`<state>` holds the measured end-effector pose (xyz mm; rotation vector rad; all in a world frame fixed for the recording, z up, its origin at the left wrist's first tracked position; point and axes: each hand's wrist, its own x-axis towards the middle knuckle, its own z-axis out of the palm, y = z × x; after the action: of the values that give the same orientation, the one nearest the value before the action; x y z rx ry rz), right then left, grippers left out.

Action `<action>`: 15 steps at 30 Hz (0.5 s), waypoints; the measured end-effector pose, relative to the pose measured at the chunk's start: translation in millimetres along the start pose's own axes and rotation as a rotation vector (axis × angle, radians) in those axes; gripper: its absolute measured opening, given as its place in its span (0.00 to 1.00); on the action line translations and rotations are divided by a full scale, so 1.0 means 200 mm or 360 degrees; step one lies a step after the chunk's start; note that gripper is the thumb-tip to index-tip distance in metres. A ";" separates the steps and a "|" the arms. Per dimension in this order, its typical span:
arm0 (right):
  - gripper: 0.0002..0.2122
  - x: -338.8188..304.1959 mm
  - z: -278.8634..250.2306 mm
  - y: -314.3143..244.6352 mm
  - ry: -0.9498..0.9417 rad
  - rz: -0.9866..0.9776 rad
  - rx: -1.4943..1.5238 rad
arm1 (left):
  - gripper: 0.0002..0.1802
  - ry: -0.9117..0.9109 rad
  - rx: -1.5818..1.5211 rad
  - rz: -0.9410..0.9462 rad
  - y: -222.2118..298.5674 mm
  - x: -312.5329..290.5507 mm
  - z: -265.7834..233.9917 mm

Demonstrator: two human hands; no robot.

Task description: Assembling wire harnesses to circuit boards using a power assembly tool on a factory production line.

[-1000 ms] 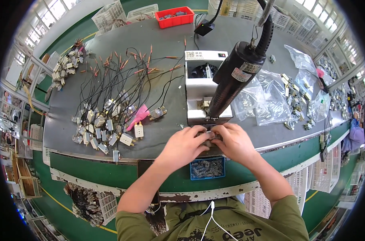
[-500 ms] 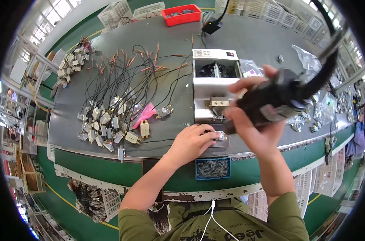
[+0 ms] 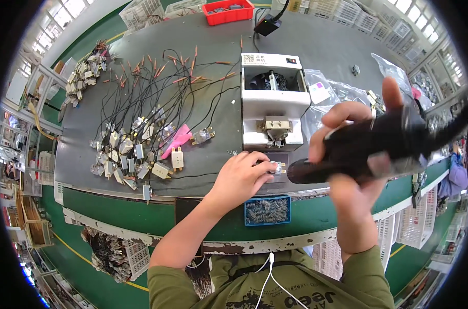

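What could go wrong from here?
The black power tool in the right hand appears close to the left hand, whose fingertips hold a small plug; a slip might hurt them. The blue tray of small metal parts sits at the table's near edge; a bump could spill it.

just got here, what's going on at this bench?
A person is working at the grey bench with both hands. The left hand holds a small clear part with brass prongs at the bench's near edge. The right hand grips a black handheld tool, its left end beside that part; I can't tell if they touch. A silver-white machine stands just beyond, and a pile of plugs with black wires lies to the left.
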<state>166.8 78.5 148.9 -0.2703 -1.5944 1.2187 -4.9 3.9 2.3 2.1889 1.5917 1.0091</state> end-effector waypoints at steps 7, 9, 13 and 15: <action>0.49 -0.11 0.00 0.21 0.0246 0.0067 -0.0090 | 0.11 -0.0039 0.0020 -0.0068 0.01 0.00 0.01; 0.48 -0.12 0.00 0.23 0.0230 0.0037 -0.0120 | 0.11 -0.0047 0.0025 -0.0068 0.01 0.00 0.01; 0.47 -0.14 -0.02 0.29 0.0194 0.0031 -0.0073 | 0.11 -0.0072 0.0038 -0.0066 0.01 0.00 0.01; 0.47 -0.13 -0.03 0.30 0.0150 -0.0009 -0.0161 | 0.11 -0.0077 0.0046 -0.0063 0.01 0.00 0.00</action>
<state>158.5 90.7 83.8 -0.3822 -1.5763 1.1065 -2.6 3.3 3.2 2.1747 1.6313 0.9207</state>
